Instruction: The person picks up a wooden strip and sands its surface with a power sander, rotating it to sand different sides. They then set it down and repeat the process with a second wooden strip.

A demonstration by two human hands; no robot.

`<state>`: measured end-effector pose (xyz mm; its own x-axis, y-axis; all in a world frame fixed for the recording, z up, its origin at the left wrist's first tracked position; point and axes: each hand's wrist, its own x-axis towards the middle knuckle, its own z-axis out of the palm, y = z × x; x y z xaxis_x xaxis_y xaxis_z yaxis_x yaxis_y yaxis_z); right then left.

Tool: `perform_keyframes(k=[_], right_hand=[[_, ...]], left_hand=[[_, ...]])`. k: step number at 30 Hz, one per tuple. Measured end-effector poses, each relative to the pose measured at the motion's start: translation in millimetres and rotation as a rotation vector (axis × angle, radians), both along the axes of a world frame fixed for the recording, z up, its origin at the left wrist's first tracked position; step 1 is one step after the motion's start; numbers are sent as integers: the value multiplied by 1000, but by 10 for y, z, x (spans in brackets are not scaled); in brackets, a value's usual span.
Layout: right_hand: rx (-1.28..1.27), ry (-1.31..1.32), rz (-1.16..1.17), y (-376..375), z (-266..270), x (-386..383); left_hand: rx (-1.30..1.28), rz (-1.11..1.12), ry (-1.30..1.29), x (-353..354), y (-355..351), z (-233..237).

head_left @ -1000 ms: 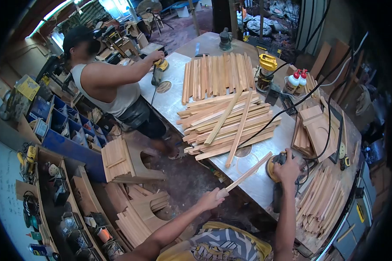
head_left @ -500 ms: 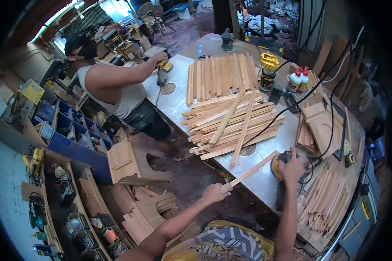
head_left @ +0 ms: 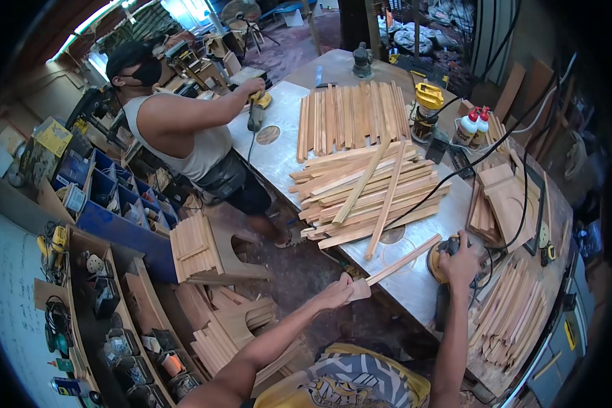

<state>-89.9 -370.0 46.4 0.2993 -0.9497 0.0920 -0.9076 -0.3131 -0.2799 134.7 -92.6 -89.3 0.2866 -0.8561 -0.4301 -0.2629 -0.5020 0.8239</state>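
Note:
My left hand is closed around the near end of a thin wooden strip, where a small pale flat piece shows beside the fingers. The strip slants up over the table's edge, its far end close to a sander. My right hand grips that sander from above, its round pad turned toward the strip. Ahead of both hands lies a loose pile of wooden strips, with a neater row of strips behind it.
Across the metal-topped table, a co-worker holds another sander. Glue bottles, a yellow-topped power tool and a stack of strips stand to the right. A black cable crosses the table. Wooden stools stand below left.
My left hand has turned slightly, and more of the pale flat piece shows at the strip's near end. The sander stays in my right hand. The whole view has shifted a little.

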Motion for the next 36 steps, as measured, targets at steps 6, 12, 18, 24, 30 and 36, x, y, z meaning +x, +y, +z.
perform_keyframes(k=[6,12,18,24,30,36], right_hand=[[-40,104,7,-142,-191,-43],[80,175,-16,-97,16,37],[91,171,172,-139,178,-130],[67,124,310,61,487,-93],[69,121,425,241,351,274],[95,318,576,473,306,503]], left_hand=[[-261,-58,-186,-1,-73,257],[-41,-76,-399,-163,-72,193],[331,-91,-492,-62,-275,310],[371,-66,-451,77,-358,372],[433,-112,-372,52,-364,519],[401,-160,-408,-170,-277,558]])
